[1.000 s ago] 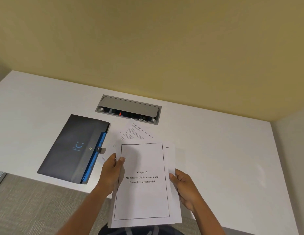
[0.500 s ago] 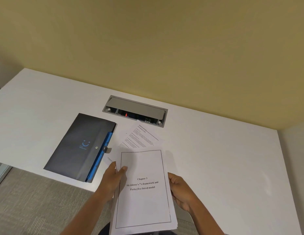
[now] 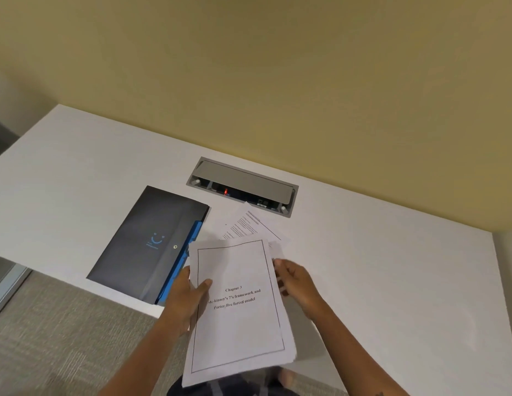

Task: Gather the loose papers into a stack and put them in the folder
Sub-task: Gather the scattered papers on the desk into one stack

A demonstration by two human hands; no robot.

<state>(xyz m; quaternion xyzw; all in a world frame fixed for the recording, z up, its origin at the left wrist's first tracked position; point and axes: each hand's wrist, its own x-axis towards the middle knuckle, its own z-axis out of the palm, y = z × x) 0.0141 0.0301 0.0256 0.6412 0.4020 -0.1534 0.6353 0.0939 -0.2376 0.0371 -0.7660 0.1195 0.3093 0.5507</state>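
Note:
I hold a stack of white papers (image 3: 239, 324) above the near edge of the white desk (image 3: 392, 267); its top sheet has a black border and the heading "Chapter 3". My left hand (image 3: 189, 298) grips the stack's left edge, thumb on top. My right hand (image 3: 296, 284) is at the stack's right edge, fingers curled against it. More printed sheets (image 3: 246, 225) lie loose on the desk just beyond the stack. A dark grey folder (image 3: 143, 244) with a blue inner edge, a smiley logo and a snap button lies closed to the left.
A grey cable box (image 3: 243, 185) with its lid up and a red light inside is sunk into the desk behind the papers. A yellow wall rises behind. Grey carpet (image 3: 49, 338) lies below the desk's near edge.
The stack has tilted a little to the left and risen toward the folder. My right hand slid up its right edge. The view shifted, so the desk items sit further right.

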